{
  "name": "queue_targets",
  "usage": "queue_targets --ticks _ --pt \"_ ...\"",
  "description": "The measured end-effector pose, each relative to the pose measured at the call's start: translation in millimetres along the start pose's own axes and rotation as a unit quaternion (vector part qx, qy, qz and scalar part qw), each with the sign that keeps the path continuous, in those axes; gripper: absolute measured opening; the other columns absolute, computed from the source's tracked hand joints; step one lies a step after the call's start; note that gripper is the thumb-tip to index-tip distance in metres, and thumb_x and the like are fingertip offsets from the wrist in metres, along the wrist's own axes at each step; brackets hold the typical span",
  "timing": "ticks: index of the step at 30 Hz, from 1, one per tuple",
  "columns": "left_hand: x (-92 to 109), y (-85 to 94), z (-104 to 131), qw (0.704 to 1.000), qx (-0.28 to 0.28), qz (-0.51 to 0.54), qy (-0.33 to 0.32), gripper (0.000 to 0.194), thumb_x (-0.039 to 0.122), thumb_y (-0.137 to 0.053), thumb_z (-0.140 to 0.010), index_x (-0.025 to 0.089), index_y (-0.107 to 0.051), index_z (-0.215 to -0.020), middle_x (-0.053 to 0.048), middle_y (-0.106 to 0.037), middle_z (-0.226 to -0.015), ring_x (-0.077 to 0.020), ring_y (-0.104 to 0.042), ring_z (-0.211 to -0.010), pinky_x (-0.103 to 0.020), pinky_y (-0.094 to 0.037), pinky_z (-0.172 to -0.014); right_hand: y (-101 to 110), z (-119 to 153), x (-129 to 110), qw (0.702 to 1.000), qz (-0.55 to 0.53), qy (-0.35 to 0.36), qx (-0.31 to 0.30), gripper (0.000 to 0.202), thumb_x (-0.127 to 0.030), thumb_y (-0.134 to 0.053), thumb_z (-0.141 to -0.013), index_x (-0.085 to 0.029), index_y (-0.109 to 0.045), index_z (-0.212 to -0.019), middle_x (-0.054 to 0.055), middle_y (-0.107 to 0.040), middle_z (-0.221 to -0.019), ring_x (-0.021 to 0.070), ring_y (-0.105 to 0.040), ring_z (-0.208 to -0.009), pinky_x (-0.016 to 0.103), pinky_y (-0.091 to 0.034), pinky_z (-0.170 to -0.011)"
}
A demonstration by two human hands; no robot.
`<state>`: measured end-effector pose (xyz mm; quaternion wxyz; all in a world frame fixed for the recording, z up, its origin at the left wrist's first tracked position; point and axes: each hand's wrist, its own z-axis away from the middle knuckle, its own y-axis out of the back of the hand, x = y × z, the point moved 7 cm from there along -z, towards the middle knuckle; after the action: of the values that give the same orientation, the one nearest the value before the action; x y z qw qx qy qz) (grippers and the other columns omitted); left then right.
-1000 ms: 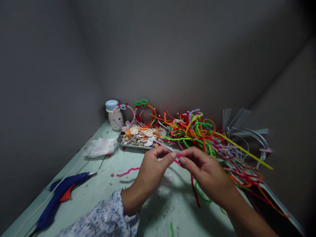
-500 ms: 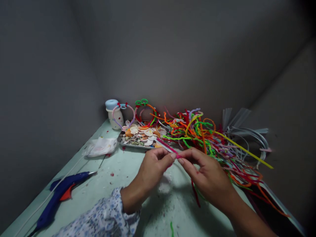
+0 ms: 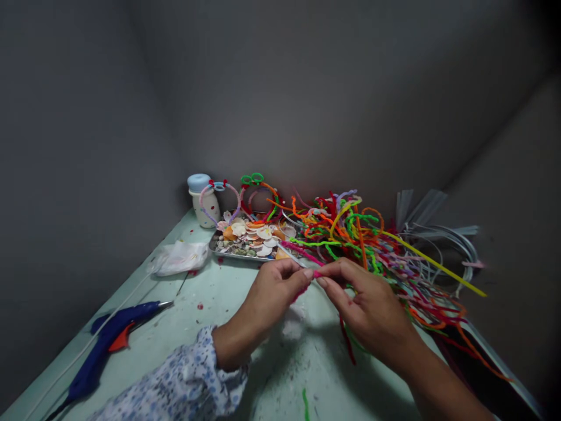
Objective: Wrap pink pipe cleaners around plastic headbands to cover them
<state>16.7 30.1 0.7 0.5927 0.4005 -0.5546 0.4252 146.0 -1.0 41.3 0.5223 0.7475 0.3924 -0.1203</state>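
Observation:
A bright pink pipe cleaner [image 3: 307, 252] and a thin whitish strip [image 3: 290, 252] run up and away from my fingertips toward the shell tray. My left hand [image 3: 272, 301] is closed, thumb and forefinger pinching both near their lower end. Touching it from the right, my right hand [image 3: 371, 304] pinches the pink pipe cleaner at the same spot. More pink fuzz shows under the left fingers. What the strip is made of I cannot make out, and its lower end is hidden by my fingers.
Behind my hands are a metal tray [image 3: 239, 255] of shells, decorated headbands [image 3: 240, 202] and a blue-lidded jar [image 3: 204, 204]. Tangled pipe cleaners [image 3: 350, 228] and clear strips [image 3: 473, 248] lie right. A blue glue gun [image 3: 99, 351], its cord and a plastic bag [image 3: 182, 259] lie left.
The pink pipe cleaner's far part has swung right, away from the whitish strip it lay along. Both hands keep nearly the same place, fingertips still pinched together.

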Motion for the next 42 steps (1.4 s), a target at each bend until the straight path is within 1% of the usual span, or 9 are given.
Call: queue_targets --ticks 7,10,15,18,22,27,33,37,42 --pt "-2.1 1.0 -0.1 1.000 0.008 0.000 0.022 0.025 0.038 -0.061 -0.076 0.014 -0.057 -0.067 0.005 -0.044 -0.056 -0.0083 -0.035 -0.051 -0.023 -0.026 -0.051 -3.5 0.9 -1.2 1.000 0.019 0.016 -0.015 0.012 -0.021 -0.051 -0.091 -0.022 -0.062 -0.094 0.004 -0.066 -0.086 0.0185 -0.063 -0.080 0.030 -0.046 -0.074" --pt "-1.4 1.5 -0.3 1.000 0.005 0.000 0.018 0.024 0.037 -0.061 -0.077 0.014 -0.057 -0.067 0.004 -0.045 -0.057 -0.0084 -0.036 -0.052 -0.023 -0.027 -0.052 -3.3 0.4 -2.1 0.999 0.025 0.025 -0.010 0.012 -0.020 -0.050 -0.091 -0.021 -0.061 -0.094 0.004 -0.065 -0.086 0.0183 -0.062 -0.080 0.030 -0.046 -0.074" --pt "-4.8 0.2 -2.3 1.000 -0.016 -0.006 0.011 0.027 0.040 -0.059 -0.080 0.014 -0.058 -0.071 0.004 -0.045 -0.060 -0.0081 -0.036 -0.054 -0.022 -0.026 -0.052 -4.6 1.0 -1.7 0.998 0.038 0.041 -0.003 0.011 -0.019 -0.050 -0.092 -0.020 -0.061 -0.094 0.004 -0.063 -0.086 0.0179 -0.061 -0.081 0.029 -0.045 -0.073" --pt "-7.7 0.3 -3.2 1.000 -0.015 -0.015 0.019 0.030 0.042 -0.059 -0.080 0.014 -0.057 -0.071 0.004 -0.044 -0.060 -0.0081 -0.035 -0.053 -0.022 -0.026 -0.051 -5.3 1.6 -2.1 0.998 0.042 0.054 0.001 0.011 -0.018 -0.050 -0.092 -0.020 -0.060 -0.092 0.004 -0.062 -0.085 0.0172 -0.061 -0.079 0.028 -0.045 -0.072" --pt "-8.2 0.4 -2.8 0.999 -0.011 -0.030 0.031 0.028 0.040 -0.058 -0.079 0.015 -0.054 -0.068 0.004 -0.044 -0.058 -0.0076 -0.032 -0.051 -0.022 -0.024 -0.049 -6.3 1.6 -3.9 0.997 0.045 0.069 0.002 0.011 -0.016 -0.050 -0.092 -0.019 -0.060 -0.092 0.003 -0.061 -0.084 0.0162 -0.060 -0.078 0.028 -0.044 -0.071" --pt "-6.8 0.4 -2.8 0.999 -0.012 -0.031 0.030 0.028 0.038 -0.057 -0.079 0.015 -0.051 -0.063 0.005 -0.040 -0.055 -0.0075 -0.031 -0.050 -0.022 -0.024 -0.050 -7.6 1.6 -4.0 0.996 0.052 0.071 -0.004 0.011 -0.015 -0.050 -0.091 -0.019 -0.060 -0.091 0.003 -0.061 -0.084 0.0163 -0.059 -0.078 0.028 -0.044 -0.070" --pt "-9.0 0.9 -5.7 0.999 -0.013 -0.023 0.029 0.027 0.040 -0.058 -0.078 0.015 -0.054 -0.067 0.004 -0.044 -0.058 -0.0087 -0.035 -0.052 -0.023 -0.025 -0.050 -7.0 2.1 -2.3 0.995 0.065 0.077 0.001 0.010 -0.015 -0.050 -0.091 -0.018 -0.060 -0.091 0.004 -0.062 -0.084 0.0175 -0.059 -0.079 0.029 -0.044 -0.071" --pt "-9.7 1.7 -6.4 0.999 0.000 -0.015 0.028 0.024 0.035 -0.059 -0.076 0.015 -0.053 -0.064 0.003 -0.047 -0.060 -0.0095 -0.038 -0.056 -0.024 -0.029 -0.054 -8.2 2.1 -4.0 0.994 0.065 0.084 -0.002 0.011 -0.015 -0.049 -0.091 -0.018 -0.060 -0.089 0.005 -0.061 -0.083 0.0177 -0.059 -0.077 0.029 -0.044 -0.069" --pt "-7.5 2.0 -5.9 0.999 -0.005 -0.022 0.032 0.024 0.033 -0.058 -0.076 0.016 -0.052 -0.061 0.004 -0.044 -0.056 -0.0091 -0.036 -0.053 -0.024 -0.027 -0.052 -8.4 2.1 -4.6 0.995 0.055 0.080 -0.004 0.012 -0.016 -0.049 -0.091 -0.018 -0.060 -0.091 0.004 -0.061 -0.083 0.0171 -0.059 -0.077 0.029 -0.044 -0.069"
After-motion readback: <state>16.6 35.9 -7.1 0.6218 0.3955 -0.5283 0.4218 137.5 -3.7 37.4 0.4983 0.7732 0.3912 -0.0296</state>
